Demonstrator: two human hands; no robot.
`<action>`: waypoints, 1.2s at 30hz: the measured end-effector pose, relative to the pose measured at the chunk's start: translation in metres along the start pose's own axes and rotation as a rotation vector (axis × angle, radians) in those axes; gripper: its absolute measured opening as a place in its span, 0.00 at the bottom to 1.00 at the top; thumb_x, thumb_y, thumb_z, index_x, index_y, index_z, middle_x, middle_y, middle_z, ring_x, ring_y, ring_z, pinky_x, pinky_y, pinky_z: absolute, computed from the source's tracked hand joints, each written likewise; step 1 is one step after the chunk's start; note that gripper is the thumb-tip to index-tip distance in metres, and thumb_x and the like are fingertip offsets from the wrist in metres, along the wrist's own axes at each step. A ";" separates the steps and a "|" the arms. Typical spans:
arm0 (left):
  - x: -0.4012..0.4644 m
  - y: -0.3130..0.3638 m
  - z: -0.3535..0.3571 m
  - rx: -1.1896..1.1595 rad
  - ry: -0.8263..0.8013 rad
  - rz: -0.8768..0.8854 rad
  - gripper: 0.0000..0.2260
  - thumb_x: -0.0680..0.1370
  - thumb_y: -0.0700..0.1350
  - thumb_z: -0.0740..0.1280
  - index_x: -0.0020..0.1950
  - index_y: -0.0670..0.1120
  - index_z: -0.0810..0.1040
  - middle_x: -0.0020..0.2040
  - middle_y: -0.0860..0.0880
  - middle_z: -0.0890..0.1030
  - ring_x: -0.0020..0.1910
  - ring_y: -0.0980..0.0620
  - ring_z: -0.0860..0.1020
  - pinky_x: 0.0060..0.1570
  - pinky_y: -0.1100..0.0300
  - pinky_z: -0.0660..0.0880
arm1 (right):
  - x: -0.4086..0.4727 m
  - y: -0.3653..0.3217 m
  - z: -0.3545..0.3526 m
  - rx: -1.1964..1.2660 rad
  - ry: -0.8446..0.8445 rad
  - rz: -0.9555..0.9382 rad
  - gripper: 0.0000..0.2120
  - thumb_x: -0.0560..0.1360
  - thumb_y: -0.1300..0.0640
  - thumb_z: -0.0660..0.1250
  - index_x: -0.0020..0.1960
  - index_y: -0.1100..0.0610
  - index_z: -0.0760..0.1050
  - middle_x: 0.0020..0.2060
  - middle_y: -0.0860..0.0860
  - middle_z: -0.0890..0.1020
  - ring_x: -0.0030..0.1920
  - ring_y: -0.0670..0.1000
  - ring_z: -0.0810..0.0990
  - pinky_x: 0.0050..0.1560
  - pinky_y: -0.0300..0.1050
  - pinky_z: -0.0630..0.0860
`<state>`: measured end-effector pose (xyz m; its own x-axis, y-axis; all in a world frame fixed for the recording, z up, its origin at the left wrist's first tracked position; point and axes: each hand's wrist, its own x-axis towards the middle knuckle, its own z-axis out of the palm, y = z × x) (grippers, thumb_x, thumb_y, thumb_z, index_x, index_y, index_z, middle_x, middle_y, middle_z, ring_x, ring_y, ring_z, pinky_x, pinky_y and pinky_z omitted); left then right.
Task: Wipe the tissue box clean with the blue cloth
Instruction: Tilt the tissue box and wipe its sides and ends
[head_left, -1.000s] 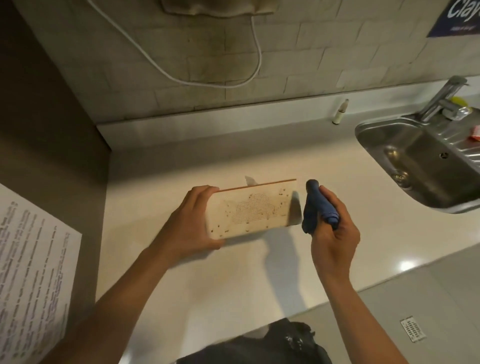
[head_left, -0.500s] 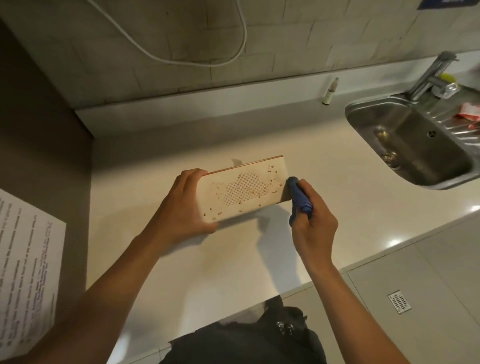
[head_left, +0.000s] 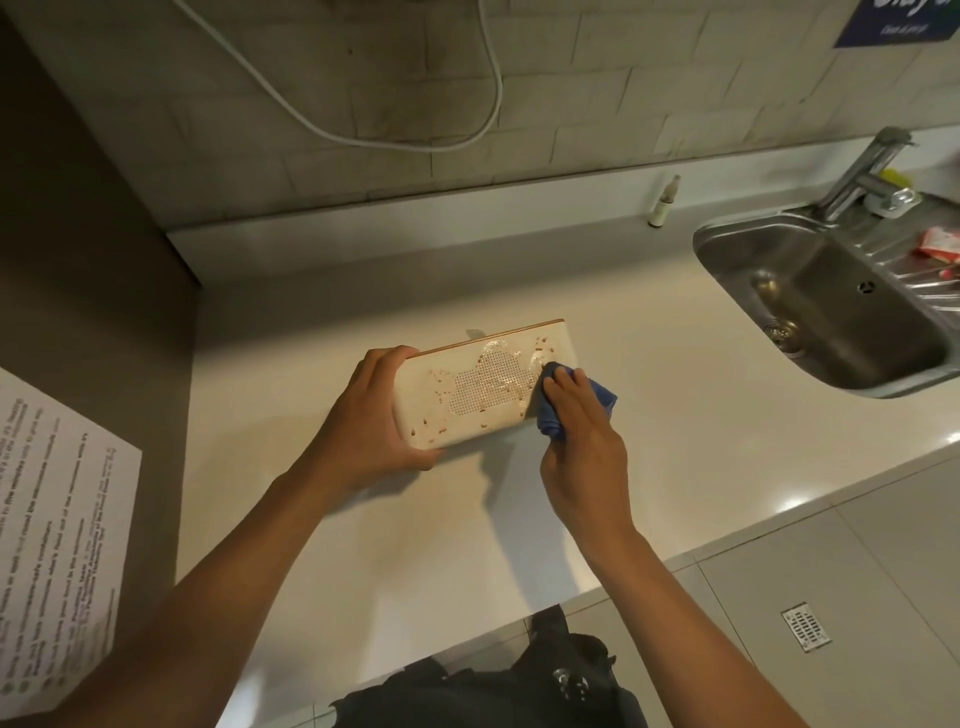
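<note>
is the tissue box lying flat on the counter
No, the left hand grips the tissue box tipped up on its edge while the right hand presses the blue cloth against it.

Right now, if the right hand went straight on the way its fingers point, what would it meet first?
The right hand points up-left, already pressing the cloth onto the box. Going on, it would slide over the box's speckled face toward the left hand gripping the far end.

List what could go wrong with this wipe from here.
1. The left hand grips only one end of the tissue box; pressure from the right hand may twist it loose.
2. The bunched blue cloth may smear the brown spots rather than lift them.
</note>
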<state>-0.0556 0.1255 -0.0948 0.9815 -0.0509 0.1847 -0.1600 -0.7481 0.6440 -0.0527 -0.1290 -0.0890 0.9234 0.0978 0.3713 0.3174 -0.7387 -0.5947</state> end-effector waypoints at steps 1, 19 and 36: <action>0.000 0.000 0.000 -0.001 0.000 0.001 0.50 0.56 0.59 0.82 0.74 0.56 0.63 0.65 0.62 0.64 0.65 0.57 0.70 0.60 0.58 0.72 | -0.003 0.001 -0.001 -0.012 -0.014 0.000 0.27 0.72 0.73 0.67 0.69 0.62 0.71 0.70 0.55 0.71 0.70 0.57 0.69 0.64 0.40 0.65; -0.003 0.008 0.001 -0.051 0.010 -0.037 0.49 0.58 0.52 0.85 0.75 0.54 0.65 0.66 0.56 0.66 0.65 0.55 0.71 0.62 0.50 0.76 | 0.006 0.003 -0.005 -0.086 -0.011 -0.055 0.26 0.68 0.76 0.70 0.65 0.63 0.76 0.65 0.58 0.76 0.65 0.59 0.75 0.58 0.44 0.72; 0.000 0.008 -0.001 -0.090 0.014 -0.046 0.48 0.59 0.54 0.85 0.74 0.55 0.65 0.66 0.57 0.67 0.64 0.56 0.72 0.61 0.50 0.77 | 0.029 -0.015 0.003 -0.065 0.026 -0.001 0.26 0.68 0.77 0.67 0.64 0.64 0.76 0.65 0.57 0.77 0.68 0.58 0.72 0.60 0.46 0.73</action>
<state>-0.0569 0.1206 -0.0888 0.9865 -0.0087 0.1633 -0.1246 -0.6870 0.7159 -0.0304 -0.1131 -0.0717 0.9171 0.0819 0.3903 0.3026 -0.7803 -0.5473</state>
